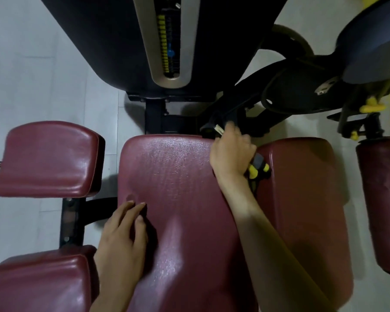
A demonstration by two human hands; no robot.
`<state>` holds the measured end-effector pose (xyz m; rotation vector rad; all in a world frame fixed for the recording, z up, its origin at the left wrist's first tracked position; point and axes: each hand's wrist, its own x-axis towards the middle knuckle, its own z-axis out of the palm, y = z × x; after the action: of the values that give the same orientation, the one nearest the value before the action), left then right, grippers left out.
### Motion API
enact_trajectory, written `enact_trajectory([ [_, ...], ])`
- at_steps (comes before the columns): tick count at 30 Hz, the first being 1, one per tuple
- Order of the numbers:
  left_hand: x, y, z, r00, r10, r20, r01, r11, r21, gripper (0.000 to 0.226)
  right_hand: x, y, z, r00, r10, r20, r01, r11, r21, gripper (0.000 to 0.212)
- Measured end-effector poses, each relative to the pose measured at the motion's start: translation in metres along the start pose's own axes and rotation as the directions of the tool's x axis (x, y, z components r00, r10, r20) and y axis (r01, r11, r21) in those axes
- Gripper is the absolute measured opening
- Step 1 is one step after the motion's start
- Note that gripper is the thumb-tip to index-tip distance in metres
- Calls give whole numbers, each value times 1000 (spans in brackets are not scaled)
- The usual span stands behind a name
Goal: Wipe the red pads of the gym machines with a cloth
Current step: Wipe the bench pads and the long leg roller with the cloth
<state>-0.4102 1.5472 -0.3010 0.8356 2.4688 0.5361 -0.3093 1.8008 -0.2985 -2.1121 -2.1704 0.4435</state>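
Centre pad (178, 176): large red pad, glossy, filling the middle of the view; both hands are at it.
Left hand (122, 239): lies flat on the centre pad near its left edge, fingers straight and close together, fingertips pressing into the surface; it holds nothing.
Right hand (232, 154): at the far right corner of the centre pad, fingers curled round a grey-and-yellow object (258, 165).
Grey-and-yellow object: sits in the gap between the centre pad and the right pad (302, 176); whether it is the cloth or a machine part cannot be told.
Right pad: red, just beside the centre pad's right edge.
Roller pad (381, 199): red cylinder, upright at the right edge of the view, apart from the right pad.
Left pads: one red pad (47, 158) beyond the centre pad's left edge, a second (36, 284) at the near left corner of the view; a black bracket (71, 219) runs between them.
Weight stack housing (99, 41): black, beyond the far edge of the centre pad, with yellow plate labels (161, 41) and a blue selector pin (170, 52).
Floor (20, 64): pale tiles.
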Motion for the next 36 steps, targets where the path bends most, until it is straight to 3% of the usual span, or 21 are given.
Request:
enact_trajectory([
  [6,-6,-4,5,999,51,-1,-51,999,3,38,2,9,-4,923,-380,67,385,918,-93,33],
  [8,-6,-5,6,997,74,-1,-74,997,12,40,2,24,-15,939,-332,94,339,938,-67,36],
  [12,-3,-4,4,996,84,-2,-84,995,58,39,-7,38,-25,995,-75,71,75,997,5,30],
  [16,0,-7,4,994,113,-11,-112,990,81,42,3,14,-16,977,-186,104,199,971,-135,32],
  [19,2,-9,5,994,110,-18,-109,992,69,43,14,-24,-1,912,-353,211,395,893,-214,22],
  [23,3,-6,6,996,84,-24,-81,991,110,41,-3,-111,36,769,-545,334,593,803,-56,19],
  [27,3,-5,4,995,99,-14,-97,989,111,42,-17,-145,59,667,-648,368,708,705,-42,23],
  [30,4,-10,1,990,141,-17,-139,986,94,41,-3,-117,46,717,-611,334,644,765,17,20],
  [34,10,-17,-3,981,196,11,-196,980,37,37,18,-66,26,815,-491,309,549,824,-138,25],
  [36,14,-25,-7,971,232,50,-233,973,9,37,20,-61,25,812,-505,292,557,820,-130,27],
])
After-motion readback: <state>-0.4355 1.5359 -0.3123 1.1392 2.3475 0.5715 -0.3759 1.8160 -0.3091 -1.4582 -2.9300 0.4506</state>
